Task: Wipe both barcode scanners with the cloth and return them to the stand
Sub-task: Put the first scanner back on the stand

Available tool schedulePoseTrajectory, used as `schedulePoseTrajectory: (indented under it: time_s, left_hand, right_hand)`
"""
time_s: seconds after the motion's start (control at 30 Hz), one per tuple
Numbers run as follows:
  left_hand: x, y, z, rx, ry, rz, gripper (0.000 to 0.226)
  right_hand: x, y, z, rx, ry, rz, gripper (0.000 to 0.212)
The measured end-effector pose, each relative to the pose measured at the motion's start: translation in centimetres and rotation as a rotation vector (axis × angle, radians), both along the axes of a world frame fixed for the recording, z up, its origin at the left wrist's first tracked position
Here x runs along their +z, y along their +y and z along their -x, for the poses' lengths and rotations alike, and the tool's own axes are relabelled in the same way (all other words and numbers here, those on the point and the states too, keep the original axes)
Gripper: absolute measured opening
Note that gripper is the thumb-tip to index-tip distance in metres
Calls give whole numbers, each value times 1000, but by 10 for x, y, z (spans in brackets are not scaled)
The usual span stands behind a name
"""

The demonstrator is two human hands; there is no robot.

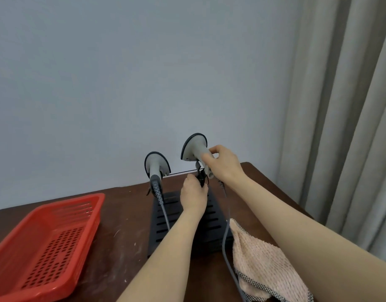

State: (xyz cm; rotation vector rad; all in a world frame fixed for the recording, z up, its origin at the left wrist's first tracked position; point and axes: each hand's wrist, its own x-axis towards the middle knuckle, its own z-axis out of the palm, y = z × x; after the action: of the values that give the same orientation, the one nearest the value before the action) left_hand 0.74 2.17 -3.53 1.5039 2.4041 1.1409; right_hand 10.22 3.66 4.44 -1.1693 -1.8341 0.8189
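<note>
Two grey barcode scanners are at the far end of a black slotted stand (165, 216). The left scanner (156, 165) sits upright in its holder, its grey cable trailing down over the stand. My right hand (222, 165) grips the handle of the right scanner (195, 147), held just above the stand's far right end. Below it, my left hand (193, 192) pinches the black holder clip (202, 178). A pink cloth (264, 262) lies on the table to the right of the stand, under my right forearm.
A red perforated plastic basket (46, 240) stands on the left of the dark wooden table (122, 225). The right scanner's grey cable (225, 240) runs toward me beside the cloth. A blue-grey wall is behind the table and grey curtains (351, 105) hang at right.
</note>
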Motion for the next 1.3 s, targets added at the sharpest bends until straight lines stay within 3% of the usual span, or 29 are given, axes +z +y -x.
schedulePoseTrajectory:
  time_s: [0.53, 1.07, 1.3]
  left_hand:
    - [-2, 2, 4, -34, -34, 19, 24]
    - [-6, 7, 5, -48, -94, -5, 23]
    - [-7, 9, 7, -66, -98, -14, 23]
  right_hand:
    - [-5, -2, 11, -22, -198, -28, 51]
    - [-14, -11, 7, -12, -291, -38, 42]
    - [-23, -9, 8, -14, -328, -59, 24]
